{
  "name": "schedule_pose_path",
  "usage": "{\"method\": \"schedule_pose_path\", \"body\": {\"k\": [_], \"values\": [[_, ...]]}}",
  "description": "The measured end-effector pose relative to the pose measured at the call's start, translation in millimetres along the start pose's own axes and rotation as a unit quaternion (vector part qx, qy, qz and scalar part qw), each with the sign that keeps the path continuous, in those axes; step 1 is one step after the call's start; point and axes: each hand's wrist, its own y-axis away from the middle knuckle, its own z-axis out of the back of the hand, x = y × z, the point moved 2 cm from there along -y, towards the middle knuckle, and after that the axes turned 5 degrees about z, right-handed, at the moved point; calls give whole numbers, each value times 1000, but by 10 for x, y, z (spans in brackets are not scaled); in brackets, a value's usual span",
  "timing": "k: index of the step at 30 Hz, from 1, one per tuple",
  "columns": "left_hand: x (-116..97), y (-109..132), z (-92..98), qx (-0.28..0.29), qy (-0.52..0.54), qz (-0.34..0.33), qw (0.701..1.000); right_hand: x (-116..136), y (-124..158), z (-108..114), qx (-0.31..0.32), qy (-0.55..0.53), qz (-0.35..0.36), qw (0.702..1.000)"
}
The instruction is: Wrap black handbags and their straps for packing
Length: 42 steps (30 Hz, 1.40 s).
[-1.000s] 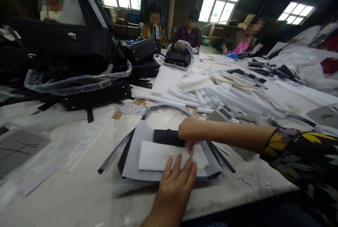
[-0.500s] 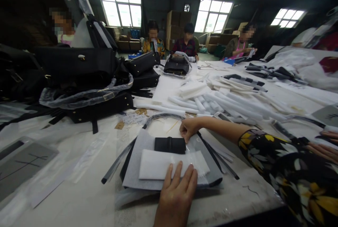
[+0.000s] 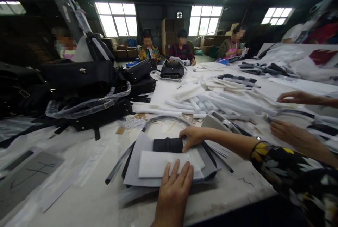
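Note:
My left hand [image 3: 174, 188] lies flat, fingers spread, on a folded white foam sheet [image 3: 155, 163]. The foam rests on white tissue paper [image 3: 136, 163] over a black bag [image 3: 211, 174] lying flat, its wrapped handle [image 3: 163, 117] arched at the far side. Just beyond the foam is a black folded piece with a narrow band [image 3: 165, 145]. Its right end is between the closed thumb and fingers of my right hand [image 3: 192, 137]. Clear plastic shows near the foam's right end. My right fingertips are partly hidden.
Black bags [image 3: 79, 79] are heaped on the left. White foam strips [image 3: 208, 100] lie in a pile beyond the handle. A grey tape dispenser [image 3: 219, 123] stands right of the handle. A co-worker's hands [image 3: 290, 132] are at the right; other people sit across the table.
My right fingers have curled further around the black piece's right end. My left hand stays on the foam. The view has tilted slightly, and the co-worker's hands at the right have shifted.

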Motion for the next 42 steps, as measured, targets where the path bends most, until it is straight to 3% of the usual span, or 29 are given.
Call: {"method": "schedule_pose_path", "body": {"k": [7,9,12,15,19,23,28,32,34,36,38,39,40,42], "values": [[10,-7,30,43,-12,-7,999,-159,-165,21,45,-56,11,997],[16,-12,41,46,-13,-11,999,-87,-101,62,20,-39,11,999],[26,-17,62,56,-13,-13,998,149,143,40,-80,3,12,997],[33,-25,78,71,-23,-22,997,424,511,-239,-178,31,43,983],[94,-47,114,96,-24,-44,994,583,875,-883,-269,118,133,947],[331,-66,320,138,-39,-129,981,502,897,-1257,-335,222,141,905],[866,-73,738,191,-123,-147,963,453,839,-1189,-347,239,159,893],[1089,3,776,212,-56,-121,968,584,928,-1193,-394,229,164,875],[1132,49,704,203,-26,-100,974,724,1026,-1306,-440,180,191,859],[1153,84,635,197,-7,-86,977,881,1114,-1466,-462,55,208,861],[1164,104,599,192,16,-73,979,1007,1136,-1624,-438,-159,141,873],[1166,108,595,190,27,-67,979,1055,1118,-1697,-408,-287,81,863],[1165,109,598,189,37,-60,980,1102,1087,-1763,-374,-410,19,831],[1152,102,622,189,53,-46,979,1206,995,-1844,-324,-602,-51,728]]}}
